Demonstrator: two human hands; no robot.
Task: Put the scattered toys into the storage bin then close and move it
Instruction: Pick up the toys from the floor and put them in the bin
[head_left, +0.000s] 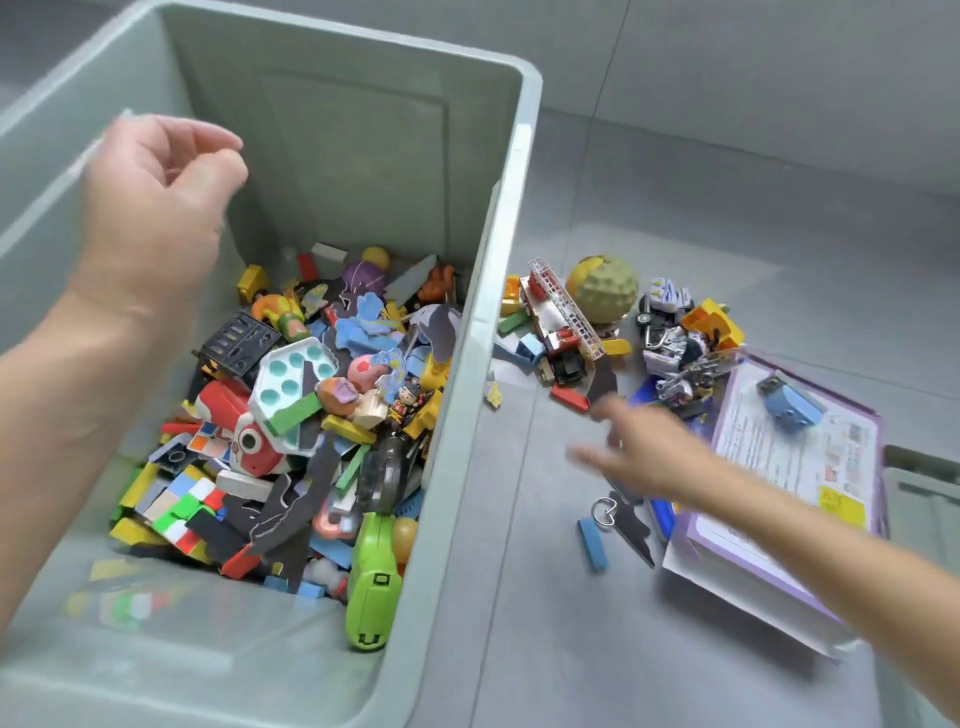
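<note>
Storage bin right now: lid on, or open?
Open. The storage bin has no lid on its rim, and the toys piled inside show plainly from above.

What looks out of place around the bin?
Toys lie scattered on the floor right of the bin: a fire truck, a bumpy ball, a blue block, and a purple box lying askew.

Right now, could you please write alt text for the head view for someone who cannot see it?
A person's right hand reaches toward scattered toys on the floor, including a fire truck and a bumpy green ball, while the left hand hovers loosely curled over an open, partly filled storage bin.
</note>
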